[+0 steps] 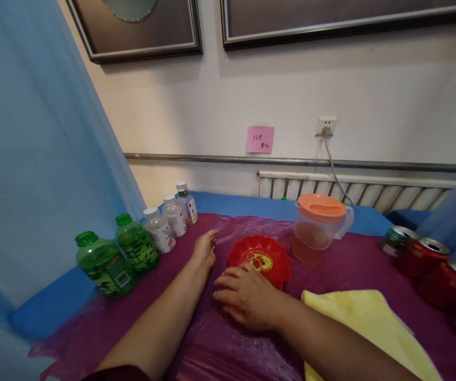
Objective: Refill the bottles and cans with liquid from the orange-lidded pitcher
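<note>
A red dish (277, 254) with a scalloped rim and a yellow picture in its middle lies on the purple plastic sheet (212, 338). My right hand (247, 293) is at the dish's near left side and hides part of it. Its fingers are stretched out to the left, with nothing seen in them; whether it touches the dish I cannot tell. Left of the dish, my left hand (205, 253) is held on edge over the sheet, fingers extended forward and holding nothing. A gap separates it from the dish.
Two green bottles (106, 267) and three clear white-capped bottles (160, 233) line the left. A lidded pitcher (313, 233) of orange liquid stands behind the dish's right side. A yellow cloth (355, 317) lies front right, with several drink cans (422, 256) beyond it.
</note>
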